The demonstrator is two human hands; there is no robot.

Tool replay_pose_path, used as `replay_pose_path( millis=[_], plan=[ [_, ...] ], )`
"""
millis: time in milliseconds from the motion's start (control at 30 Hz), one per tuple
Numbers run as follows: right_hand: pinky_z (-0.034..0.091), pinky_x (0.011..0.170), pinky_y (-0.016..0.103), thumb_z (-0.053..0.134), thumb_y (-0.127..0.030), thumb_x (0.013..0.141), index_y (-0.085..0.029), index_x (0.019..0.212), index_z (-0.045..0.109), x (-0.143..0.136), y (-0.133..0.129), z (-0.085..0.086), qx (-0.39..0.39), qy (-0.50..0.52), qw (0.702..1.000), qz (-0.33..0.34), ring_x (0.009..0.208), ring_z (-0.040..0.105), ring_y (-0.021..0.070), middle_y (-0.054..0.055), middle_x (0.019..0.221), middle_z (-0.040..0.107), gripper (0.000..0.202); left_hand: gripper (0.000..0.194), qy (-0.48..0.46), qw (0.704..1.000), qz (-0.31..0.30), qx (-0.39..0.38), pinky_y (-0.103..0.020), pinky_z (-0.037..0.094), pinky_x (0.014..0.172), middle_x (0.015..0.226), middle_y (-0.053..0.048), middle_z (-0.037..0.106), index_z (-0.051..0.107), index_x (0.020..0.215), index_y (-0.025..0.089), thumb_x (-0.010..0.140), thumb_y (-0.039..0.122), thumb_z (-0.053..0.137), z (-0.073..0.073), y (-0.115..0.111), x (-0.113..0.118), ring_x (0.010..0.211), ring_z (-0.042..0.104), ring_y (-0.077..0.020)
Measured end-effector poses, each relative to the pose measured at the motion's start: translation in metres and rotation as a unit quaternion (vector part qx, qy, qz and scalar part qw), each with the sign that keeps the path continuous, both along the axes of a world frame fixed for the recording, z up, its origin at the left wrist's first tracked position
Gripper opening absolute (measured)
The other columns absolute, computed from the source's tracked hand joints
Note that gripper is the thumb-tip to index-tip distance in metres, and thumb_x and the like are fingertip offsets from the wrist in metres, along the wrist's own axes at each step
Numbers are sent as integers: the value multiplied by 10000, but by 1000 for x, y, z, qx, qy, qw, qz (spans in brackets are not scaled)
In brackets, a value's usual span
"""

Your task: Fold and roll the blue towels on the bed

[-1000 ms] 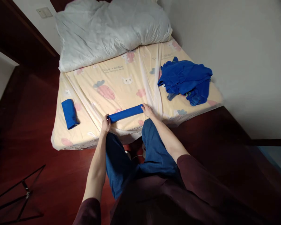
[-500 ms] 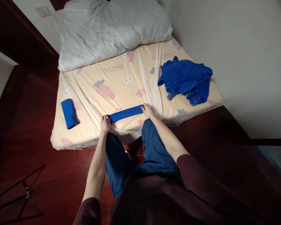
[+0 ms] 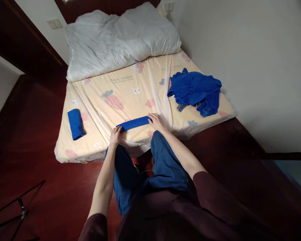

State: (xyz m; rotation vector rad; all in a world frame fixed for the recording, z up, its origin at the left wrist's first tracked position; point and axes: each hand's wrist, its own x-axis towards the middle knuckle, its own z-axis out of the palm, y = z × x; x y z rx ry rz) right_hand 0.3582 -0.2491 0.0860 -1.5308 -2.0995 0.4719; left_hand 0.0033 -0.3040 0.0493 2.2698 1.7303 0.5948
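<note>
A long, narrow strip of folded blue cloth (image 3: 135, 124) lies across the near edge of the bed. My left hand (image 3: 115, 135) has its fingers closed over the left end. At the other end, my right hand (image 3: 156, 122) curls its fingers over the cloth; its thumb is partly hidden. To the left rests a compact folded blue bundle (image 3: 75, 124), apart from both hands. A crumpled heap of blue clothes (image 3: 195, 90) sits on the right part of the bed.
The bed (image 3: 137, 100) has a cream sheet with rabbit and carrot prints. A thick pale quilt (image 3: 120, 40) is piled at its far end. Black metal stand legs (image 3: 21, 207) are on the dark red floor at lower left. A wall (image 3: 240, 67) runs along the right.
Both hands have shifted inward along the strip, and its ends are now more covered by the fingers. The view has tilted up slightly, showing more of the bed's far end.
</note>
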Motion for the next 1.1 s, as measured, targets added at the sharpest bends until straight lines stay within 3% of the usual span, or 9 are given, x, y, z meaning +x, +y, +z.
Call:
replay_pose_path(
  millis=[200,433,533,633,700,800,900,1100],
  plan=[
    [489,1177,488,596,-178,989,-200,1246,770,-3,7,-11,-129,-31,990,-49,1323,631,299,107,1446,676,311,579,33,999,12,-20,-518,491,1109,1463,-136,624,639,1439,210,906,78,457,1,-1,-1,1317,558,-339],
    [453,1198,543,597,-65,915,-161,1182,768,-11,-8,2,-118,-23,992,-44,1363,578,348,165,1476,638,331,595,30,999,10,-13,-531,488,1122,1521,-129,597,644,1444,198,890,80,461,2,-10,-2,1375,556,-344],
    [403,1250,495,601,-86,909,-150,1243,722,-20,-21,10,-99,75,989,-87,1425,522,313,181,1463,627,361,611,14,1000,14,-4,-514,468,1167,1545,-140,574,634,1444,174,862,66,483,2,-20,2,1438,520,-329],
    [419,1244,448,682,-172,886,-158,1182,706,-25,-25,14,-168,226,932,-226,1390,560,285,171,1380,657,297,555,11,1000,21,6,-519,460,1179,1535,-164,576,659,1390,149,872,67,478,5,-29,9,1443,517,-332],
    [513,1158,438,734,-214,858,-159,1086,702,-24,-22,15,-223,268,891,-290,1276,645,279,160,1244,706,237,510,12,1000,16,16,-526,462,1173,1508,-179,592,671,1353,139,886,76,473,9,-35,12,1410,539,-339],
    [663,854,381,768,-278,859,-138,1001,680,-18,-15,15,-284,289,858,-317,920,755,243,108,932,728,218,471,7,1000,7,22,-507,476,1162,1407,-188,649,676,1318,145,905,84,458,14,-41,15,1324,593,-322],
    [656,621,317,773,-334,885,-108,991,664,-15,-9,14,-334,322,822,-330,637,713,190,39,717,667,273,485,3,1000,3,28,-492,470,1176,1377,-181,662,661,1339,156,913,93,439,14,-43,17,1308,603,-302],
    [644,579,275,796,-320,894,-94,969,671,-20,-3,10,-366,390,774,-340,554,668,164,15,610,632,269,677,32,999,-2,6,-523,420,1213,1597,-172,509,543,1520,148,846,111,486,2,-40,20,1507,452,-324]
  ],
)
